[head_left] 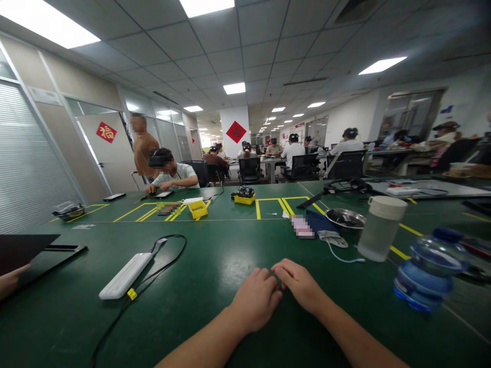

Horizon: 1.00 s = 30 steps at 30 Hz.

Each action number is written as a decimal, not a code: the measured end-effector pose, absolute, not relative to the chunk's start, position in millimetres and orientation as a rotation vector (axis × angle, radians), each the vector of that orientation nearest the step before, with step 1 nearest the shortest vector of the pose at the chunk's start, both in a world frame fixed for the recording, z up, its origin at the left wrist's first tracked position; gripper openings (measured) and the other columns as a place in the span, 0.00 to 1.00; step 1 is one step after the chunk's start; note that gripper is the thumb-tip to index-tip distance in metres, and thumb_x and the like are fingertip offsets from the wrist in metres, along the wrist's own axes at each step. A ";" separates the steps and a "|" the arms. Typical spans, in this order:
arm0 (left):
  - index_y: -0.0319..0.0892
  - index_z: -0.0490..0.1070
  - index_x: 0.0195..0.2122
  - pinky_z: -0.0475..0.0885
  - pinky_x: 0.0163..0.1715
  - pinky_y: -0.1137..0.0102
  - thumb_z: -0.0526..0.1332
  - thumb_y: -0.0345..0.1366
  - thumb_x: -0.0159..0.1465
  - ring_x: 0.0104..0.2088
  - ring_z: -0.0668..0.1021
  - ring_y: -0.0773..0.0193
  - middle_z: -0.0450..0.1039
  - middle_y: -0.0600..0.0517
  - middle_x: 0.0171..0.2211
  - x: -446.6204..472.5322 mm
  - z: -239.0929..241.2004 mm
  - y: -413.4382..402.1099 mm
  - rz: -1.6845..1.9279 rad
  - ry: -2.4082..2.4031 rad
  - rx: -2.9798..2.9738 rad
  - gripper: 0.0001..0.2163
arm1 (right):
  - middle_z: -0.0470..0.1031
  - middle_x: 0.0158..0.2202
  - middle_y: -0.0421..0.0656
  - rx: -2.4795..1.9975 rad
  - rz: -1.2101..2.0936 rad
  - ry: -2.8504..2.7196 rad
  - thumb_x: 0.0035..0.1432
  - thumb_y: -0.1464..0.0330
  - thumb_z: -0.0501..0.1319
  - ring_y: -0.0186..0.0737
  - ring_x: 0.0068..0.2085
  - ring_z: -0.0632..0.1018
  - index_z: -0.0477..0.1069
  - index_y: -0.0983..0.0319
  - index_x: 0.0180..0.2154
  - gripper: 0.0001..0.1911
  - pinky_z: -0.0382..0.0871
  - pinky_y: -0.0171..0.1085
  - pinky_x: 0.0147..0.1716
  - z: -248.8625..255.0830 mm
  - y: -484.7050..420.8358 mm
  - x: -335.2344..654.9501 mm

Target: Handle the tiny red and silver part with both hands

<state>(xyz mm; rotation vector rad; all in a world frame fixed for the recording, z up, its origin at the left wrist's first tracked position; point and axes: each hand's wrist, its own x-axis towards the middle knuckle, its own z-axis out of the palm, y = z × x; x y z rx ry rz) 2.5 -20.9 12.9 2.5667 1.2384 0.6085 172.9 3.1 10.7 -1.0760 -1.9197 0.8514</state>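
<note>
Both my hands rest together on the green table right in front of me. My left hand lies knuckles up with its fingers curled under. My right hand sits beside it, fingers bent and touching the left hand's fingertips. Whatever lies between the fingers is hidden. A white power bank with a black cable lies to the left of my hands.
A frosted tumbler and a blue water bottle stand at the right, behind them a metal bowl. A yellow tray lies farther back. Another person's hand touches a black folder at the left. Several people sit at desks beyond.
</note>
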 end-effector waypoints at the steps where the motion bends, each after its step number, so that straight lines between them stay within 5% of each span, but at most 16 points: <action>1: 0.44 0.68 0.40 0.60 0.47 0.61 0.53 0.39 0.63 0.43 0.67 0.56 0.67 0.48 0.41 2.2 13.3 -21.6 0.624 1.212 2.556 0.08 | 0.70 0.32 0.41 -1.080 0.857 -1.923 0.63 0.57 0.49 0.34 0.28 0.72 0.73 0.63 0.36 0.20 0.67 0.33 0.30 11.0 3.2 172.8; 5: 0.44 0.68 0.39 0.61 0.46 0.60 0.60 0.41 0.58 0.44 0.67 0.52 0.67 0.45 0.42 3.6 9.3 -24.8 0.720 1.090 2.538 0.10 | 0.71 0.32 0.42 -1.092 0.826 -1.954 0.63 0.57 0.48 0.36 0.32 0.73 0.73 0.62 0.33 0.20 0.66 0.35 0.34 13.5 2.8 172.2; 11: 0.45 0.70 0.37 0.63 0.45 0.61 0.56 0.37 0.61 0.41 0.69 0.53 0.67 0.45 0.37 -0.1 -6.0 -11.3 0.804 1.060 2.513 0.07 | 0.71 0.29 0.41 -1.177 0.809 -1.984 0.63 0.58 0.48 0.36 0.30 0.72 0.73 0.62 0.32 0.20 0.65 0.35 0.32 15.6 3.0 172.7; 15: 0.44 0.71 0.32 0.65 0.42 0.63 0.54 0.42 0.62 0.40 0.71 0.54 0.67 0.45 0.33 -31.3 -5.5 16.4 0.674 1.439 2.454 0.10 | 0.70 0.25 0.39 -1.245 0.839 -1.969 0.62 0.58 0.49 0.36 0.27 0.73 0.73 0.62 0.33 0.19 0.63 0.35 0.30 20.2 0.3 173.0; 21: 0.42 0.71 0.37 0.65 0.44 0.64 0.52 0.44 0.62 0.44 0.72 0.55 0.70 0.43 0.43 -124.0 11.5 48.5 0.310 2.260 2.058 0.14 | 0.72 0.27 0.40 -1.249 0.881 -1.939 0.62 0.58 0.48 0.36 0.28 0.73 0.73 0.63 0.32 0.20 0.63 0.35 0.29 26.2 -3.9 173.5; 30: 0.36 0.72 0.43 0.67 0.41 0.59 0.46 0.48 0.62 0.44 0.75 0.45 0.72 0.34 0.45 -195.7 20.4 52.4 0.261 2.509 1.675 0.23 | 0.71 0.24 0.39 -1.239 0.855 -1.937 0.62 0.59 0.49 0.36 0.27 0.73 0.73 0.63 0.30 0.20 0.62 0.34 0.29 26.3 -4.5 175.5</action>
